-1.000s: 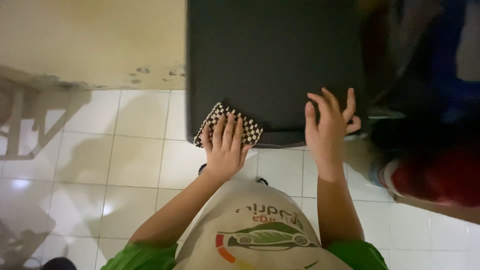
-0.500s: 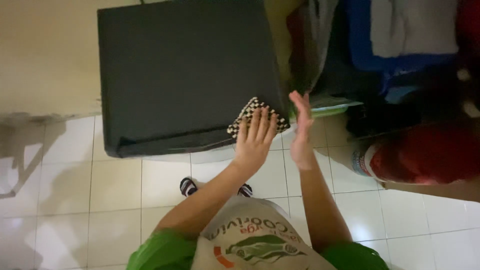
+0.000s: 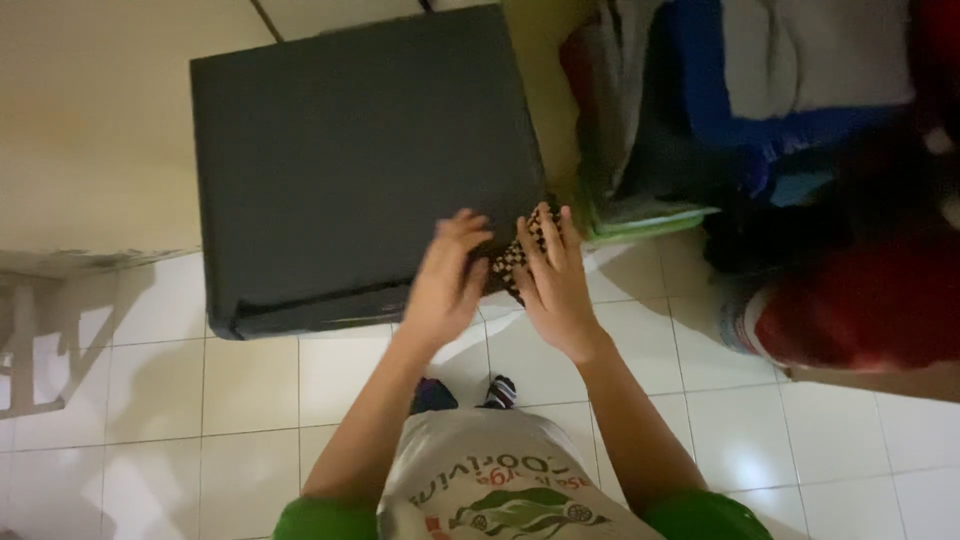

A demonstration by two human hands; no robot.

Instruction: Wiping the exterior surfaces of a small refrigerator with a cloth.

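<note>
Pressing down — two hands, left hand (image 3: 447,283) and right hand (image 3: 553,277) — on one checkered pouch (image 3: 512,254).

Cloth under your hands: black-and-white checked cloth (image 3: 512,258)
Box you lean over: matte black box (image 3: 350,150)
Floor: white tiles (image 3: 250,400)
Your shirt: green sleeves, grey front (image 3: 490,490)
Pile beside you: blue, red (image 3: 800,150)

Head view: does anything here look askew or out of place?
Little stands out. The checkered pad sits at the near right corner of the black box, seemingly past its edge, under both the left hand and the right hand.
</note>
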